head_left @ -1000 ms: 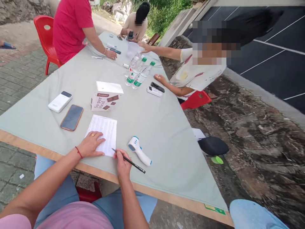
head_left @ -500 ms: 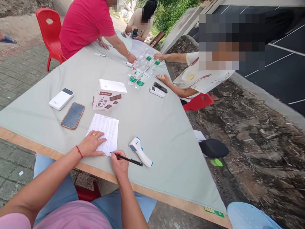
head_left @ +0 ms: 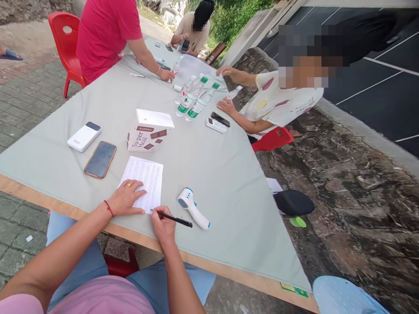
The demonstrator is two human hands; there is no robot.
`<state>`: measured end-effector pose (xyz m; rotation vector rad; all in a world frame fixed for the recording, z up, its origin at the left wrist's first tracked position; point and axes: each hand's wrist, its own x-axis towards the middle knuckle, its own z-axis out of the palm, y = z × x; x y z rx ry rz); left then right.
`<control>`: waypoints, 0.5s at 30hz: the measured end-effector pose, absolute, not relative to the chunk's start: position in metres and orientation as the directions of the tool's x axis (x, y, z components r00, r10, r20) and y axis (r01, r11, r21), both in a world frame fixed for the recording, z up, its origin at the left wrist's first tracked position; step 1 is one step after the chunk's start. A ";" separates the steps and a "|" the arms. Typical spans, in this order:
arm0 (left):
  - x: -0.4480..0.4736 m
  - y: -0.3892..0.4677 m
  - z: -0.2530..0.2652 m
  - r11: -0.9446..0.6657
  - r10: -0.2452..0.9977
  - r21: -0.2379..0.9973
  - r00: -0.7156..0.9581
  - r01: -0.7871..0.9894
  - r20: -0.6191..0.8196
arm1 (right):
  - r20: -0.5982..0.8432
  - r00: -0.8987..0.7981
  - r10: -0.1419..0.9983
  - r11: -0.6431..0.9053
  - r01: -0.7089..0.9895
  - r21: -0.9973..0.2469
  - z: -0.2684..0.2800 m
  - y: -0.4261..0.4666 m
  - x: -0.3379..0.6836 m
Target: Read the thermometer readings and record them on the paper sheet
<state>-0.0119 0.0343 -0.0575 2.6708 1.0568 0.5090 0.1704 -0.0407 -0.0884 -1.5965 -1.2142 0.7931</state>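
Observation:
A sheet of paper (head_left: 151,174) covered in rows of small handwriting or print lies near the table's front edge. My left hand (head_left: 127,198) rests flat on its lower left part, fingers spread. Closed around a black pen (head_left: 176,219), my right hand (head_left: 163,226) sits at the sheet's lower right corner, with the pen tip on or just over the paper. To the right of that hand lies a white and blue infrared thermometer (head_left: 193,208). A box (head_left: 150,131) labelled "Super Meal" stands just beyond the sheet.
On the left are a smartphone (head_left: 100,159) and a white power bank (head_left: 84,136). Several water bottles (head_left: 196,102) stand farther back, near a white device (head_left: 216,125). People sit or lean around the far table; a red chair (head_left: 67,48) is at left.
My pen has shifted slightly left while my left hand stays put. Across the table, the person in red draws an arm back left, and a bottle now shows beside the person at right.

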 end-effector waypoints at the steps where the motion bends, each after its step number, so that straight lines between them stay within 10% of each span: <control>1: -0.012 0.034 -0.058 -0.714 0.695 0.334 0.679 0.615 0.237 | 0.048 0.306 0.951 -0.063 0.341 -0.938 -0.088 -0.041 0.170; 15: -0.013 0.035 -0.058 -0.718 0.693 0.306 0.685 0.626 0.224 | 0.069 0.294 0.953 -0.040 0.348 -0.937 -0.089 -0.041 0.171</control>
